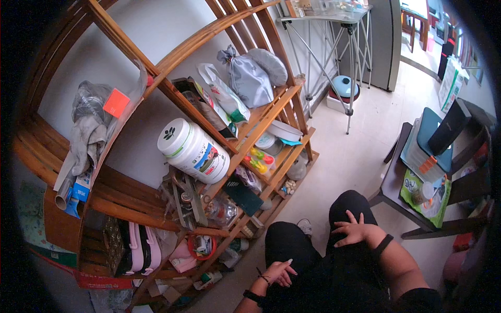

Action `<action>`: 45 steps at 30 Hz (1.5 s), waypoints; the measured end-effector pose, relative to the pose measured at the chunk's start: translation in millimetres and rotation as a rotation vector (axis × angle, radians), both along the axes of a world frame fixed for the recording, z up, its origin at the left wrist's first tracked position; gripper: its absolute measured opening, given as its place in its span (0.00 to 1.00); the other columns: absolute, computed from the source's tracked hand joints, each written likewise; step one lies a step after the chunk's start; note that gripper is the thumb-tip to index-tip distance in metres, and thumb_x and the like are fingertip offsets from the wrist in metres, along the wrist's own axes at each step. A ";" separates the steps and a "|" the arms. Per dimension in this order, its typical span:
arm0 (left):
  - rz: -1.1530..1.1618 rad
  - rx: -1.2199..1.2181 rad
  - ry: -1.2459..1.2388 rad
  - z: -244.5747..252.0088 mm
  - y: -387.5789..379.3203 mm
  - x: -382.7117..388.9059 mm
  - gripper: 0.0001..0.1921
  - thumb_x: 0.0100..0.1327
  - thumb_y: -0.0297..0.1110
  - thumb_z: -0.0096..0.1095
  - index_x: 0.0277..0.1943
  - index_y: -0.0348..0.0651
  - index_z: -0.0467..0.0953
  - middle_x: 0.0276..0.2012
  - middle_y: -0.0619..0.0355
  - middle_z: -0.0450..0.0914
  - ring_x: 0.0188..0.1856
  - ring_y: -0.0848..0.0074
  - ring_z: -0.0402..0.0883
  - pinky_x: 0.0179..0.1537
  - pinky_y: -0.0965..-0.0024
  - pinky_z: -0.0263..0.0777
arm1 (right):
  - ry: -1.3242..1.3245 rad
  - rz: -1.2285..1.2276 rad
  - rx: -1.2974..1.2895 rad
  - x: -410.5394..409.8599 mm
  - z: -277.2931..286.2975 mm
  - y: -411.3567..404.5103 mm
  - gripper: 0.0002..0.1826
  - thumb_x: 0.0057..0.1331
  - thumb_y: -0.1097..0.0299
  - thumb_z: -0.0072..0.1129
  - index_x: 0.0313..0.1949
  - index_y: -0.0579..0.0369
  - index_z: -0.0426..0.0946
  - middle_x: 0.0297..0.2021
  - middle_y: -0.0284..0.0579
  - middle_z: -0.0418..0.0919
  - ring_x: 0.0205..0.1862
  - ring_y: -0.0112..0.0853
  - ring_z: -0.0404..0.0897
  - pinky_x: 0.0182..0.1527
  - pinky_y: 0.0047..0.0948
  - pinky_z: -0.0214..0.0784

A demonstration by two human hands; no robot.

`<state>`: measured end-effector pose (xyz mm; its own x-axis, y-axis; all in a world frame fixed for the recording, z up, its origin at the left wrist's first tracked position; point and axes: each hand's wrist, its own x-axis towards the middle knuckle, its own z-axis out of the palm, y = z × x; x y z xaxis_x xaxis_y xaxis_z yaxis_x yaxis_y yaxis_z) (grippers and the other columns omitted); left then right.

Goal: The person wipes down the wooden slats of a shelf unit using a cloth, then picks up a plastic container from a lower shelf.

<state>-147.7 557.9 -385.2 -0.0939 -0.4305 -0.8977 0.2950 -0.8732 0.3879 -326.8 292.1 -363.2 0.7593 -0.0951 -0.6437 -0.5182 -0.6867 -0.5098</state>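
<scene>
My left hand (281, 272) rests palm down at my left thigh with nothing in it, its fingers slightly parted. Fingers spread wide, my right hand (350, 230) lies empty on my right knee, which is covered by black trousers (291, 242). To the left stands a slatted wooden shelf (188, 43), apart from both hands. A large white plastic tub (195, 150) with a printed label sits tilted in view on it. Nearer my left hand, on the low shelves, are a red round container (214, 250) of small items and a dark green flat board (242, 195).
At right a dark wooden chair (379, 193) bears a lidded plastic box (419, 146), a black box (449, 127) and a green packet (436, 209). A folding table (325, 18) stands behind, a blue-lidded pot (345, 87) below it. Bags, including a grey drawstring bag (250, 80), fill one shelf.
</scene>
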 end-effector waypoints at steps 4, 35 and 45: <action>-0.001 0.010 -0.003 5.8 -3.3 -1.3 0.30 0.60 0.56 0.33 0.37 0.34 0.74 0.17 0.49 0.75 0.17 0.72 0.77 0.16 0.77 0.68 | -0.006 0.006 -0.008 -1.0 -1.1 -1.8 0.36 0.46 0.35 0.48 0.53 0.35 0.63 0.61 0.37 0.47 0.62 0.50 0.22 0.50 0.68 0.13; 0.018 -0.031 -0.051 15.4 1.6 -5.9 0.29 0.60 0.55 0.35 0.36 0.35 0.74 0.17 0.49 0.75 0.16 0.71 0.76 0.14 0.76 0.68 | -0.006 0.011 -0.010 -0.8 1.2 0.3 0.36 0.46 0.34 0.47 0.54 0.33 0.61 0.61 0.34 0.47 0.63 0.46 0.22 0.51 0.67 0.12; -0.005 -0.021 -0.046 18.4 5.6 -7.9 0.29 0.60 0.55 0.33 0.36 0.36 0.74 0.18 0.48 0.76 0.18 0.72 0.77 0.17 0.76 0.68 | -0.028 0.010 -0.008 -0.8 -3.2 0.6 0.35 0.46 0.36 0.49 0.53 0.34 0.63 0.61 0.36 0.48 0.63 0.48 0.23 0.51 0.67 0.12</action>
